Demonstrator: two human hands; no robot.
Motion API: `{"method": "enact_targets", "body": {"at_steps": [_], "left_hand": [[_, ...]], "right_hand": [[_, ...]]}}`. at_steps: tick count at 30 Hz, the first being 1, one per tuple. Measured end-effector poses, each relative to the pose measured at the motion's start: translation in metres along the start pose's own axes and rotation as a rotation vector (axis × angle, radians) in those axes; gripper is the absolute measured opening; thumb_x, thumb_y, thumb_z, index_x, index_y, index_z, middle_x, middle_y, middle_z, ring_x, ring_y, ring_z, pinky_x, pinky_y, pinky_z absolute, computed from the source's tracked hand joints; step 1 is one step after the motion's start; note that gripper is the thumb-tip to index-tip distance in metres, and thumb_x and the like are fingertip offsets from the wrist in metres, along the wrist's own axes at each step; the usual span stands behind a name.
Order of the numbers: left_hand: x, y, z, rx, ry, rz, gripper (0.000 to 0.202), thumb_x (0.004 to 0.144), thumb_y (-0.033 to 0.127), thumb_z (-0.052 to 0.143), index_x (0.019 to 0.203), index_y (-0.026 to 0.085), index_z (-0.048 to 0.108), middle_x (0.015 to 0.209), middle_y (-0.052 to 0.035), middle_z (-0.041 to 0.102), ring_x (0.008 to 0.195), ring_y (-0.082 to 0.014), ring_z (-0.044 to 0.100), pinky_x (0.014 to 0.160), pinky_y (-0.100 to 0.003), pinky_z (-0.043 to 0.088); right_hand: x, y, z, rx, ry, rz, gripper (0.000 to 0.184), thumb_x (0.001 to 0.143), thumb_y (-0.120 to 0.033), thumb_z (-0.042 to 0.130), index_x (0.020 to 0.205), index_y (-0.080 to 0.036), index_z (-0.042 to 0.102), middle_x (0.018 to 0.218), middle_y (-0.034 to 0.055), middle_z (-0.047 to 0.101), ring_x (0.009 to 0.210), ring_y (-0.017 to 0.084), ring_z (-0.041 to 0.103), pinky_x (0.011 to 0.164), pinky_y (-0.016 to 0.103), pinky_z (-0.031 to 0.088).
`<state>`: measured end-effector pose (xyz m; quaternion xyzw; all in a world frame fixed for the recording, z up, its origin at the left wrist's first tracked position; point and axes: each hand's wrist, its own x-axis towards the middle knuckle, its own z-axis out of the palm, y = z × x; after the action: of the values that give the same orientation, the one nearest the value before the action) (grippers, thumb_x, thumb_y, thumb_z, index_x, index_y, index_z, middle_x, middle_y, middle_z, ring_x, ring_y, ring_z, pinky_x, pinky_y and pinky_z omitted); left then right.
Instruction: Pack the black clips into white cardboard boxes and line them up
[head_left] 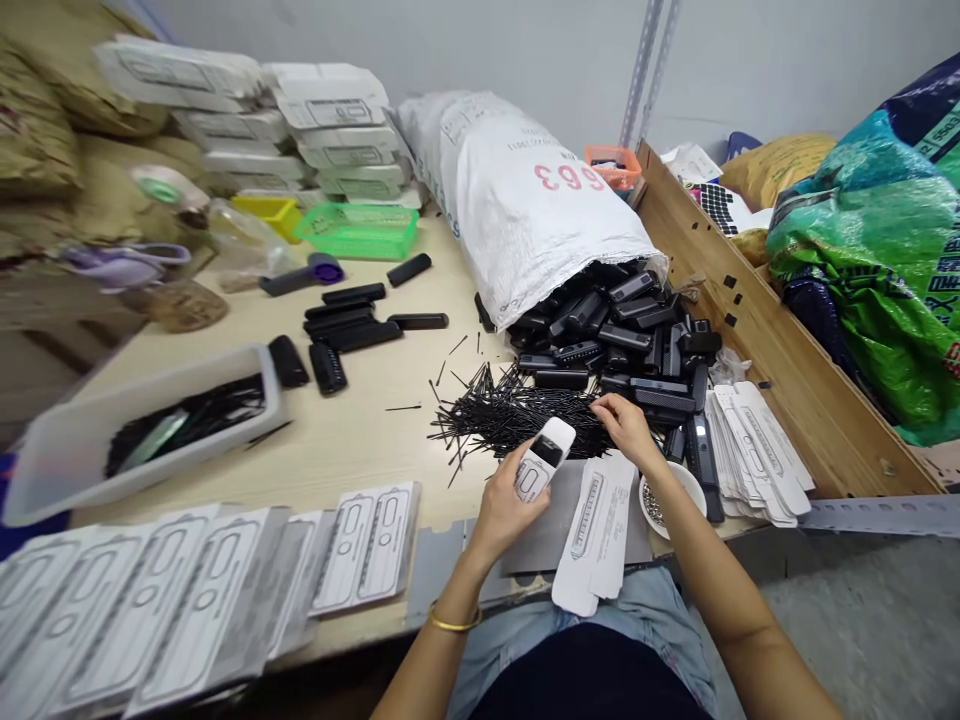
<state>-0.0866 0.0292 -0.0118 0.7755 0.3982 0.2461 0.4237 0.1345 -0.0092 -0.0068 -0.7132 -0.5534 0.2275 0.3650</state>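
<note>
One white printed sleeve [529, 482], a dark patch showing near its upper end, is gripped in the left hand [504, 512] above the table's front edge. Just beyond lies a heap of thin black sticks [491, 412]; the right hand [627, 428] has its fingertips at the heap's right side, though whether they pinch a stick I cannot tell. Flat printed cards [600, 520] lie between the forearms, beside a white bowl [697, 492]. Farther back, black cases [626, 340] spill from a white sack [517, 190].

A pale wall [495, 45] rises behind the bench [367, 445]; a wooden board [787, 350] lines its right edge, grey floor [862, 590] showing below.
</note>
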Motion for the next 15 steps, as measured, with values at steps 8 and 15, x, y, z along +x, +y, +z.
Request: {"method": "enact_targets", "body": {"at_steps": [8, 15], "left_hand": [[0.005, 0.008, 0.011, -0.036, 0.080, 0.035, 0.066, 0.071, 0.023, 0.061, 0.133, 0.021, 0.039, 0.131, -0.0101, 0.049, 0.120, -0.0248, 0.047, 0.102, -0.041, 0.037], [0.009, 0.015, 0.024, 0.029, 0.080, 0.104, 0.067, 0.072, 0.019, 0.059, 0.135, 0.020, 0.036, 0.132, -0.0108, 0.047, 0.122, -0.0248, 0.044, 0.104, -0.042, 0.035]], "right_hand": [[0.000, 0.035, 0.003, -0.194, 0.091, 0.057, 0.012, 0.080, -0.019, 0.059, 0.069, -0.019, 0.064, 0.085, 0.0038, 0.063, 0.085, 0.017, 0.051, 0.082, 0.031, 0.037], [-0.013, 0.008, -0.022, 0.280, 0.449, 0.128, 0.022, 0.085, -0.036, 0.053, 0.086, -0.016, 0.064, 0.083, 0.0047, 0.065, 0.077, 0.016, 0.058, 0.071, 0.029, 0.044]]}}
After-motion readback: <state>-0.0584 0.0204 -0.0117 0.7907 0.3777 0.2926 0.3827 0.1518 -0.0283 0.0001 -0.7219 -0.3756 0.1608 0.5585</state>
